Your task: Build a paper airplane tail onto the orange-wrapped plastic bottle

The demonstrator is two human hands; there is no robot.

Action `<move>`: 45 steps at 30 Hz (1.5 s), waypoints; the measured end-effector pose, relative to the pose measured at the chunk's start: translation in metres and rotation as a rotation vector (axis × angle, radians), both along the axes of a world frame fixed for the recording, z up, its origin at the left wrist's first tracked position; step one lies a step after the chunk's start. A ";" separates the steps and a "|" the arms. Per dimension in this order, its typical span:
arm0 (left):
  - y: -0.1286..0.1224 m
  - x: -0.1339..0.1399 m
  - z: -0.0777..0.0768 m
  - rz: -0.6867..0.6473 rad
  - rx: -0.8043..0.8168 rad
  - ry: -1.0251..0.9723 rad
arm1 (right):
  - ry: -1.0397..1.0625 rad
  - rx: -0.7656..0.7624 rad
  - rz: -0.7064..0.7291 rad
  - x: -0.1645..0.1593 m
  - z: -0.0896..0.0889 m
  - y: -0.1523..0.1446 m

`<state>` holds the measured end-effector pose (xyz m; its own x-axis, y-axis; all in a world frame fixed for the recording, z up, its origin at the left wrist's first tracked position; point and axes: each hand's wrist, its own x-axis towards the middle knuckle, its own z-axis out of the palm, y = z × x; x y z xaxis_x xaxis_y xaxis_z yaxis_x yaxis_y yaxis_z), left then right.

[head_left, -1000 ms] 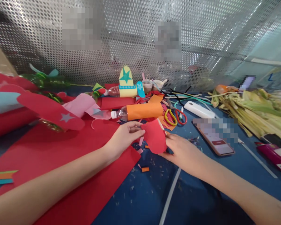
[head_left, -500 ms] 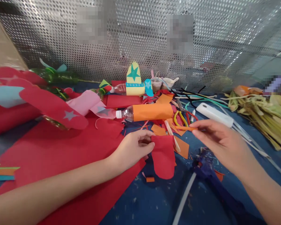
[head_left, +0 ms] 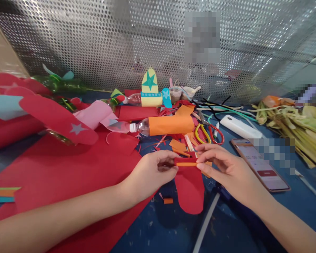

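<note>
A round-ended piece of red paper [head_left: 189, 191] is pinched at its top left edge by my left hand [head_left: 154, 172]. Across the upper part of that piece lies a narrow orange paper strip [head_left: 186, 164]. My right hand [head_left: 221, 165] pinches the strip's right end between thumb and forefinger, close to the red paper's top right corner. Just behind both hands, a clear plastic bottle wrapped in orange paper [head_left: 171, 125] lies on its side, its white cap to the left. Orange paper scraps [head_left: 177, 145] lie between the bottle and my hands.
Large red paper sheets [head_left: 76, 175] cover the left of the blue table. Yellow-handled and red-handled tools [head_left: 202, 133], a phone [head_left: 260, 163] and a white glue-gun-like object [head_left: 241, 126] lie on the right. Dried husks [head_left: 289, 123] sit far right. A perforated metal panel [head_left: 160, 38] stands behind.
My right hand has moved left and brought the orange strip onto the top of the red paper. The phone, earlier hidden by that hand, now shows.
</note>
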<state>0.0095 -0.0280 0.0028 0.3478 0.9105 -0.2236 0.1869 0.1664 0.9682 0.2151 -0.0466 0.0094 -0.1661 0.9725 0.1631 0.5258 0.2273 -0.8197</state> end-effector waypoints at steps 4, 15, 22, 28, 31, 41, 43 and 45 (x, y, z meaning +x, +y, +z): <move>-0.002 0.000 -0.001 -0.008 0.027 -0.012 | 0.016 -0.015 0.003 -0.001 0.000 0.000; -0.002 -0.002 -0.006 -0.044 0.072 -0.022 | -0.011 -0.009 0.006 0.001 0.001 0.001; -0.003 -0.003 -0.007 -0.046 0.160 -0.035 | -0.021 0.017 0.008 -0.001 0.004 0.001; -0.003 -0.004 -0.002 -0.029 0.210 -0.059 | 0.182 -0.093 0.028 -0.004 0.004 -0.001; -0.003 -0.004 0.000 -0.009 0.234 -0.063 | 0.200 -0.099 0.033 -0.005 0.005 -0.001; -0.001 -0.004 0.000 0.011 0.217 -0.105 | 0.207 -0.186 0.064 -0.006 0.003 0.000; -0.001 -0.004 0.000 0.014 0.226 -0.101 | 0.196 -0.196 0.070 -0.006 0.003 -0.001; -0.001 -0.004 0.000 0.018 0.236 -0.094 | 0.177 -0.189 0.055 -0.006 0.003 -0.001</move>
